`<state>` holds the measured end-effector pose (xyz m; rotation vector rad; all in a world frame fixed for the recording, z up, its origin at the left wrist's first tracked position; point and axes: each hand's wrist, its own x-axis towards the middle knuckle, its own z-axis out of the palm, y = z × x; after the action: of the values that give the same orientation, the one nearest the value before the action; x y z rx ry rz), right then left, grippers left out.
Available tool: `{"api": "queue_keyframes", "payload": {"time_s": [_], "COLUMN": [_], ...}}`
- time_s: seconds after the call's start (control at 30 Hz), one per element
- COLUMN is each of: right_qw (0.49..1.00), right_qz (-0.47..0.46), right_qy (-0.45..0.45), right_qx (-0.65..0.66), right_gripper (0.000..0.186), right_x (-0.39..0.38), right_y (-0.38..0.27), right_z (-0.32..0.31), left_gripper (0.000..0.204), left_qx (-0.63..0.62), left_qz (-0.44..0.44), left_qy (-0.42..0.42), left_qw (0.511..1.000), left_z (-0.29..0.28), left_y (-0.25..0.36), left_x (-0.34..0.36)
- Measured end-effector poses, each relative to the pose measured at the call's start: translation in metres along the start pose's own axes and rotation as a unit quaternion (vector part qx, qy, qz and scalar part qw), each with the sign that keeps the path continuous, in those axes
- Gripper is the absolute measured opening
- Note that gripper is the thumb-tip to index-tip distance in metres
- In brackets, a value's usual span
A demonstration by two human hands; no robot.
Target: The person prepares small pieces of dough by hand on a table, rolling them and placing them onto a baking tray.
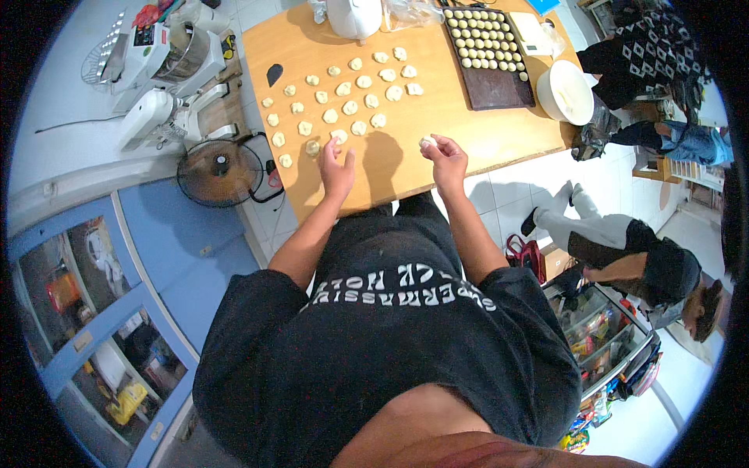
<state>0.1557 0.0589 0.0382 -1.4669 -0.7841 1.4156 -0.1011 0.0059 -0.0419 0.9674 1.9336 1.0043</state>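
Observation:
Between the fingertips and thumb of my right hand point(449, 162) is a small pale dough piece point(427, 142), held just above the near part of the wooden table point(421, 168). My left hand point(337, 173) has its thumb and fingers apart, at the near edge of the rows of dough. Just beyond its fingertips lies another dough piece point(339, 136); whether they touch is unclear. Several rough lumps of dough point(330, 116) spread in rows over the left half of the table. Smooth round dough balls point(484, 39) fill the far part of a dark baking tray point(499, 92).
A white bowl point(566, 92) stands at the table's right edge, near a white scale point(529, 33). A dark scraper point(275, 75) lies far left. Left of the table are a stand mixer point(160, 117) and a fan point(220, 168). Other people point(636, 58) are at the right.

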Motion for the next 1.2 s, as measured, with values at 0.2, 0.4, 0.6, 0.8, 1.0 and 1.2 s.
{"api": "queue_keyframes", "payload": {"time_s": [0.2, 0.4, 0.6, 0.8, 1.0, 1.2], "right_qw": [0.929, 0.788, 0.738, 0.727, 0.740, 0.707], "right_qz": [-0.218, -0.367, -0.261, -0.170, -0.145, -0.288], "right_qy": [0.133, -0.054, 0.016, -0.036, 0.030, -0.149], "right_qx": [-0.267, -0.492, -0.622, -0.664, -0.656, -0.629], "right_gripper": [0.029, 0.041, 0.053, 0.071, 0.068, 0.065], "right_x": [0.079, 0.089, 0.115, 0.062, 0.110, 0.051], "right_y": [0.078, 0.109, 0.096, 0.113, 0.095, 0.123], "right_z": [-0.007, -0.006, 0.013, 0.002, 0.014, 0.016], "left_gripper": [0.068, 0.069, 0.072, 0.071, 0.070, 0.068], "left_qx": [0.373, 0.390, 0.389, 0.369, 0.387, 0.387], "left_qz": [0.213, 0.238, 0.258, 0.247, 0.235, 0.237], "left_qy": [-0.039, -0.033, -0.031, -0.017, -0.030, -0.033], "left_qw": [0.902, 0.889, 0.884, 0.896, 0.891, 0.891], "left_z": [0.008, 0.007, 0.010, 0.010, 0.012, 0.011], "left_y": [-0.036, -0.054, -0.050, -0.056, -0.053, -0.053], "left_x": [-0.021, -0.021, -0.018, -0.015, -0.017, -0.012]}}
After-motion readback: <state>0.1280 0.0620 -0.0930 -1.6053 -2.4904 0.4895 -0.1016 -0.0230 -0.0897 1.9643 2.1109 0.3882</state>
